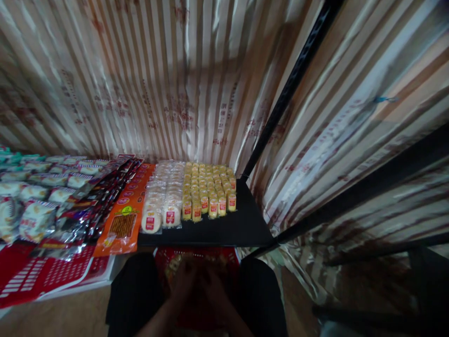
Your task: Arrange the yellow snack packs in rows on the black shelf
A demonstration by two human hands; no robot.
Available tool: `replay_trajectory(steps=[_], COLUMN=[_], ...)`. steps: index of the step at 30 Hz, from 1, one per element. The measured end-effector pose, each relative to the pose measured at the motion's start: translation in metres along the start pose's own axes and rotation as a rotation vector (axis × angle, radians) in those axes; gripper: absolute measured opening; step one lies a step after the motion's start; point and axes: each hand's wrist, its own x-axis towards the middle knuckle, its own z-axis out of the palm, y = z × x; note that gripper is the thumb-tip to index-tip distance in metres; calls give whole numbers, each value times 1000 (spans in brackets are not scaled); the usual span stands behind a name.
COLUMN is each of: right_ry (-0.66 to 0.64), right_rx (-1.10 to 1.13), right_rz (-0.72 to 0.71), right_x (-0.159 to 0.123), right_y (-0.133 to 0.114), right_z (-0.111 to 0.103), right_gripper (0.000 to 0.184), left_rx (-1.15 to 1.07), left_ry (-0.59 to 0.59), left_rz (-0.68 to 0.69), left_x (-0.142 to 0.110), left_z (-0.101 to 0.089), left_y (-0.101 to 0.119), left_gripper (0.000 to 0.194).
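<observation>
- Between the dark-clothed knees (135,295), below the near edge of the shelf, sits a red plastic basket (230,258); dim yellowish wrapped pieces (172,266) lie inside, toward its left.
- Over that basket, the left hand (187,270) and right hand (209,277) are close together, fingers down; shadow and blur hide the fingertips, so I cannot tell whether either is open, closed or gripping a piece.
- Step in hand, as I judge it: handling the basket's contents with both hands, away from the shelf.
- A next move up to the shelf would call for a sure hold on the thin wrapping and clearance past the near edge.
- On the flat black shelf (224,234), small yellow wrapped packets (209,199) stand in tight rows, with bare surface near and to the right.
- Left of them come round pale cakes in clear wrap (164,196), then a flat orange bag (123,220) and white printed plastic bags (37,217).
- At the far side hangs a striped, shiny curtain (196,70), a black metal post (291,89) rising at right.
</observation>
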Motion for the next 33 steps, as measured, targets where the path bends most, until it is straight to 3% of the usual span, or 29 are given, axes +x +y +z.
replay_trajectory(steps=[3, 6, 8, 10, 13, 17, 22, 26, 29, 33], right_ry=[50, 100, 128, 155, 142, 125, 190, 265, 319, 362], right_rx=[149, 211, 266, 337, 433, 540, 604, 597, 609, 703], right_rz=[-96, -211, -207, -189, -207, -237, -207, -143, -139, -134], right_x=[0, -7, -10, -13, -16, -20, -24, -27, -24, -14], right_y=[4, -8, -18, -25, -33, -41, -52, -56, -58, -61], right_z=[-8, -26, -39, -50, -60, -67, -88, -110, -123, -134], right_gripper=[44, 44, 45, 46, 49, 59, 50, 49, 47, 44], left_rx=[-292, -431, -513, -639, -769, -768, -694, -597, -527, -587], left_ry=[-19, -107, -171, -249, -267, -219, -255, -317, -395, -368], left_rz=[-63, 32, 34, -38, -132, -172, -165, -197, -207, -229], left_x=[-13, -26, -30, -31, -28, -24, -24, -17, -9, -6], left_z=[-6, -14, -19, -21, -20, -14, -2, 5, 8, 14], left_y=[28, 59, 76, 89, 106, 130, 155, 165, 169, 174], left_gripper=[12, 13, 13, 14, 17, 17, 16, 23, 8, 5])
